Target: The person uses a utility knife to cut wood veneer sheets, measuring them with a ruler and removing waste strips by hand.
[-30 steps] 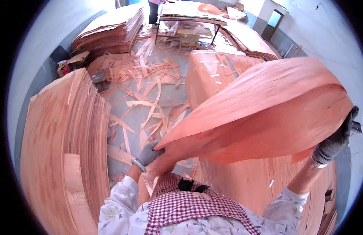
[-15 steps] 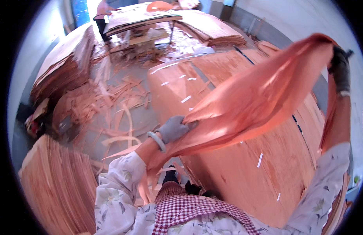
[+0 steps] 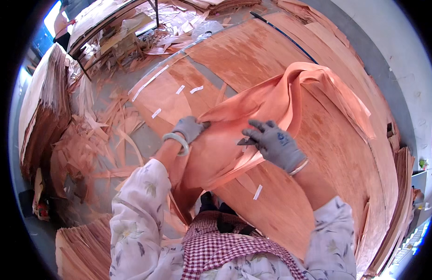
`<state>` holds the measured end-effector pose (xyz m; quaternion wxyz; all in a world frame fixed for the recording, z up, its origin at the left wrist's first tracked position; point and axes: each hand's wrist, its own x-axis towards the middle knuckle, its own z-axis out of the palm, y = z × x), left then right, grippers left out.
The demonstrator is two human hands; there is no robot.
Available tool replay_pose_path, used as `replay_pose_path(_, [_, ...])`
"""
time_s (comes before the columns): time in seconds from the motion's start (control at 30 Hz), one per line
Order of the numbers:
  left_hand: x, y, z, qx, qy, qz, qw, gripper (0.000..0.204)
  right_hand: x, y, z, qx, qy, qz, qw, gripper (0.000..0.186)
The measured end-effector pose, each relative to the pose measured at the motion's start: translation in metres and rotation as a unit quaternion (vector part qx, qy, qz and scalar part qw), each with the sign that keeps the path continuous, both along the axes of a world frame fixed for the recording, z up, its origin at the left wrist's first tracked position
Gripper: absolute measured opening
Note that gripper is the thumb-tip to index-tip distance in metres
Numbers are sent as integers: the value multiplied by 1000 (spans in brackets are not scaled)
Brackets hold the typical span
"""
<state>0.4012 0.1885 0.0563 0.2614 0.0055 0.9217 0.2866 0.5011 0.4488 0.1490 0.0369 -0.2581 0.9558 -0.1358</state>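
Observation:
My left hand (image 3: 190, 129), in a grey glove with a light bracelet at the wrist, grips the near edge of a thin reddish veneer sheet (image 3: 225, 145), bunched and folded over a broad stack of veneer (image 3: 332, 154). My right hand (image 3: 272, 144), also gloved, is over the sheet's middle with fingers partly spread and a small dark blade-like tool (image 3: 247, 141) held at its thumb side. The sheet's far part forms a raised fold and drapes toward the right. Short white strips (image 3: 257, 192) lie on the stack.
A dark rod (image 3: 283, 37) lies on the stack's far end. Veneer scraps (image 3: 85, 154) litter the floor at left, beside other stacks (image 3: 45, 107). A metal-framed table (image 3: 87, 25) stands at the back, with a person (image 3: 62, 29) at its far left.
My right hand has come down and inward from the upper right, off the sheet's far end, which now lies draped on the stack. The view has swung right and down.

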Motion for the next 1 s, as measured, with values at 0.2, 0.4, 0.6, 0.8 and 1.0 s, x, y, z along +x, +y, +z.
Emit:
replay_pose_path(0.2, [-2, 11, 12, -91, 122, -21, 988, 64, 24, 47, -124, -156, 19, -159, 975, 20])
replay_pose_path(0.4, [15, 81, -13, -127, 332, -64, 932, 67, -5, 57, -87, -490, -281, -271, 779, 37])
replay_pose_path(0.6, [11, 95, -63, -130, 338, -75, 929, 63, -64, 46, -32, -373, -327, -211, 842, 32])
replay_pose_path(0.8, [-1, 91, -61, -103, 327, -71, 937, 59, -125, 0, -87, 44, -126, -207, 969, 32])
replay_pose_path(1.0, [1, 93, -61, -104, 368, -87, 920, 56, -150, -15, -121, 111, -153, -198, 962, 30])
